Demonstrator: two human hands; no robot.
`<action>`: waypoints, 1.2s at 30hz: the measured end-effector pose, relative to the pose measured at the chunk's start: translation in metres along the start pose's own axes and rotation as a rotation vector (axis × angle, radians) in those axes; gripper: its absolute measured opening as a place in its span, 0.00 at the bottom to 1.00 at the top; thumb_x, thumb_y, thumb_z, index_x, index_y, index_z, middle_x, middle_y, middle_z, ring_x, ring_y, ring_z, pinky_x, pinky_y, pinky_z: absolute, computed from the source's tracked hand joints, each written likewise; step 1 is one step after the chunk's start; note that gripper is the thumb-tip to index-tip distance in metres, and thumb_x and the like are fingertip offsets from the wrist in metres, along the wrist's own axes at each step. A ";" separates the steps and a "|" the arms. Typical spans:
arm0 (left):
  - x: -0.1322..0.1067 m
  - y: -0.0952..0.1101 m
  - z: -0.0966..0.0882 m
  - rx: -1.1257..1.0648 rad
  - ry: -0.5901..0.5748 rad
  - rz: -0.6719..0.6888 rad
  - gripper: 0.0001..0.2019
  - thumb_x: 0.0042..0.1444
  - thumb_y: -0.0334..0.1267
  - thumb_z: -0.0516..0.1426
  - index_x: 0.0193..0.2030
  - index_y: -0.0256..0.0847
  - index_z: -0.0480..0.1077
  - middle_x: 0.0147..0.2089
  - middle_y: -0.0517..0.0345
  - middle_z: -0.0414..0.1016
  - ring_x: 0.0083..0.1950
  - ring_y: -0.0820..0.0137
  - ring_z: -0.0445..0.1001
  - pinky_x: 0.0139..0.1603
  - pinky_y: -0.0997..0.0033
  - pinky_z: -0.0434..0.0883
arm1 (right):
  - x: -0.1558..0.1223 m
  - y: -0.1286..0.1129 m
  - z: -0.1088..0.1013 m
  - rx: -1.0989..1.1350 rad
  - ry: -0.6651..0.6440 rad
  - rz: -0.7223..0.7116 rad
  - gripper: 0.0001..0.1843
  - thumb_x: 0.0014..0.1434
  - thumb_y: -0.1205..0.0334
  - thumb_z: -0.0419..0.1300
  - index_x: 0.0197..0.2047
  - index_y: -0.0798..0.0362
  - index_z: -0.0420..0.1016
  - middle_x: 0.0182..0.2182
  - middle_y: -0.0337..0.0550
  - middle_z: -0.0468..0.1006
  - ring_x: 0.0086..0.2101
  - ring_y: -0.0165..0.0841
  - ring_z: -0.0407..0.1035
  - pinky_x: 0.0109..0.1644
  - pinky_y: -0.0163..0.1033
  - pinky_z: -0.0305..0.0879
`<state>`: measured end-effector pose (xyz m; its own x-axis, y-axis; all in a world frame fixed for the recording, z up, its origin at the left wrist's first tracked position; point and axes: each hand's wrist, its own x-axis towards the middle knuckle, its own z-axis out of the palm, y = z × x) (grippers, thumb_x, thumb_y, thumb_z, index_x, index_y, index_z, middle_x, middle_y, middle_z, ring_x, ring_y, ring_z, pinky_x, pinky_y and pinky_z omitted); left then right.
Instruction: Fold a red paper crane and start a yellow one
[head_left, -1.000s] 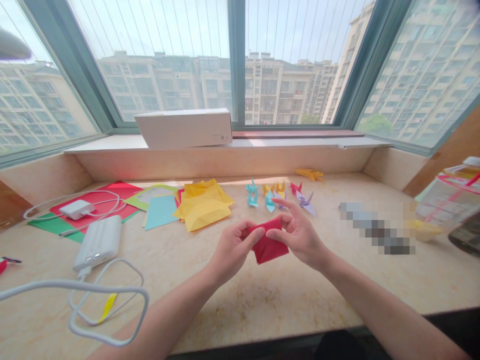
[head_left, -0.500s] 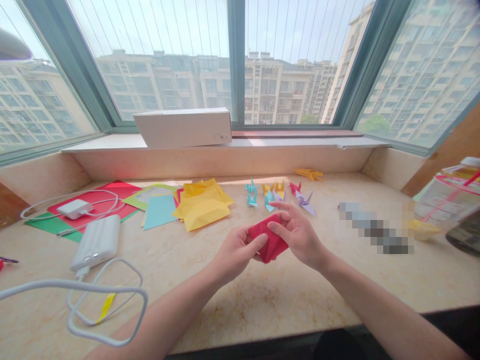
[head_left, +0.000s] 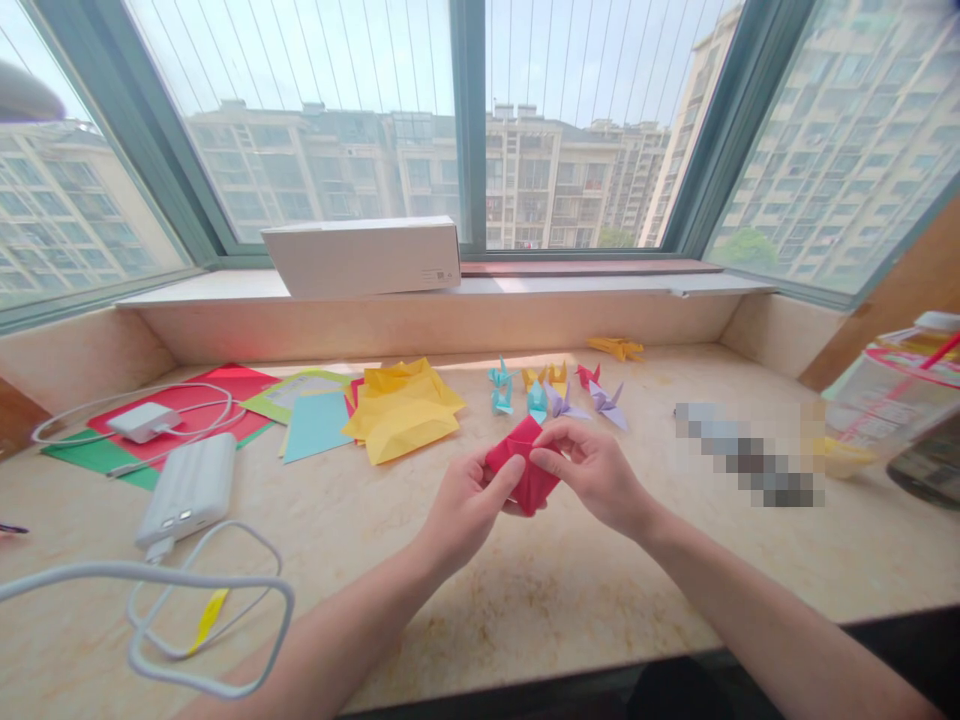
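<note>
A piece of folded red origami paper (head_left: pixel 531 488) is held between my two hands, above the stone counter. My left hand (head_left: pixel 478 492) grips it from the left, thumb lying on its face and fingers underneath. On its right upper edge, my right hand (head_left: pixel 589 462) pinches the paper between thumb and fingers. Just beyond stand several small folded paper cranes: a blue one (head_left: pixel 537 401), a purple one (head_left: pixel 608 403) and a red one (head_left: pixel 588 376) among them. An orange folded paper piece (head_left: pixel 616 348) lies farther back.
Yellow paper sheets (head_left: pixel 409 415) and a light blue sheet (head_left: pixel 319 425) lie left of centre. A white power bank (head_left: pixel 187 488) with a looping cable (head_left: pixel 289 610) is at the left. A plastic cup (head_left: pixel 885 400) stands at the right; a white box (head_left: pixel 367 258) sits on the sill.
My right hand's fingers have closed to a pinch and moved slightly down on the red paper's right side. More of its upper face shows. The view has shifted slightly.
</note>
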<state>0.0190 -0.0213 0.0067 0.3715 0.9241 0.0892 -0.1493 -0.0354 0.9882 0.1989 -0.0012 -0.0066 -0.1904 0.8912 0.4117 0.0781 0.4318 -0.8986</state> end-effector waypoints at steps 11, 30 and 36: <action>0.000 -0.006 -0.005 -0.186 -0.235 -0.185 0.19 0.60 0.45 0.61 0.52 0.35 0.73 0.49 0.42 0.79 0.42 0.64 0.82 0.45 0.68 0.76 | 0.003 -0.001 -0.001 0.161 0.085 0.056 0.10 0.55 0.56 0.68 0.33 0.52 0.75 0.29 0.38 0.77 0.30 0.30 0.70 0.35 0.35 0.68; 0.004 -0.013 -0.006 -0.013 -0.154 -0.162 0.15 0.55 0.44 0.64 0.43 0.34 0.76 0.35 0.50 0.81 0.35 0.65 0.82 0.37 0.69 0.76 | 0.000 0.006 0.006 0.147 0.170 -0.043 0.08 0.57 0.61 0.66 0.39 0.49 0.72 0.34 0.38 0.77 0.36 0.32 0.73 0.43 0.38 0.69; 0.004 -0.010 -0.006 0.117 -0.142 -0.099 0.13 0.56 0.43 0.63 0.40 0.34 0.77 0.34 0.50 0.81 0.34 0.65 0.81 0.35 0.69 0.76 | 0.000 0.000 0.002 0.223 0.053 0.037 0.24 0.56 0.59 0.67 0.56 0.47 0.71 0.37 0.40 0.80 0.37 0.34 0.74 0.44 0.40 0.71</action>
<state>0.0159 -0.0151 -0.0033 0.5055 0.8628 -0.0009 -0.0013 0.0018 1.0000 0.1972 -0.0014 -0.0065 -0.1397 0.9143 0.3801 -0.1354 0.3627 -0.9220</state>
